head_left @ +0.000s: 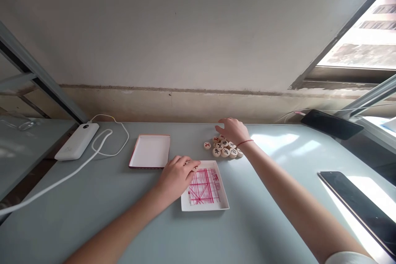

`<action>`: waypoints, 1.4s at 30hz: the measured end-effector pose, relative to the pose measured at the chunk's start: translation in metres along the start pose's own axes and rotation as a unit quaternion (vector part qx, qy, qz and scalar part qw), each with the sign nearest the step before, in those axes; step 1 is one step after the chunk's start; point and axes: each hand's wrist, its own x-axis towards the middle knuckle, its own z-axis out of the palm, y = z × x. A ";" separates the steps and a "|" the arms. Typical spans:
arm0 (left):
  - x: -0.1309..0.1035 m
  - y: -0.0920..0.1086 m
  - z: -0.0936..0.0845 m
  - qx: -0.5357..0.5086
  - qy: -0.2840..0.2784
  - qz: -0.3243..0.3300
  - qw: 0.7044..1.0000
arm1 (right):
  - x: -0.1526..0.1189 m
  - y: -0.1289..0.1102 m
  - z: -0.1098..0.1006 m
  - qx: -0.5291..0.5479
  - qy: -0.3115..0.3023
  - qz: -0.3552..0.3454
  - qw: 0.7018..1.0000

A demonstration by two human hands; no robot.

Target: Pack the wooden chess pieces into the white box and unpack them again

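One shallow white box with a pink-lined sheet in it is set nearest on the surface, probably light and easily bent tbh, so best held by the rim. Over its far left corner, at least one disc is clasped by the left grip. Just past the box, more marked discs are heaped; likely hard, light, a bit slick, best pinched across the edge. At their far side the right grip is held loosely open, contact can't be told

Discs lie on the table behind the front tray, right of the left tray.
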 end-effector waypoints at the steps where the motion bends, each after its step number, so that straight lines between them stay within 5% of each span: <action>1: 0.000 0.000 0.000 -0.002 0.000 -0.001 1.000 | 0.002 0.000 0.003 -0.003 -0.008 0.006 1.000; 26: -0.001 0.001 -0.003 -0.001 -0.019 -0.012 1.000 | 0.017 -0.003 0.003 -0.077 -0.107 0.035 0.991; 42: -0.002 0.000 -0.003 -0.004 -0.012 -0.006 1.000 | 0.025 0.011 -0.001 -0.078 -0.107 0.008 0.991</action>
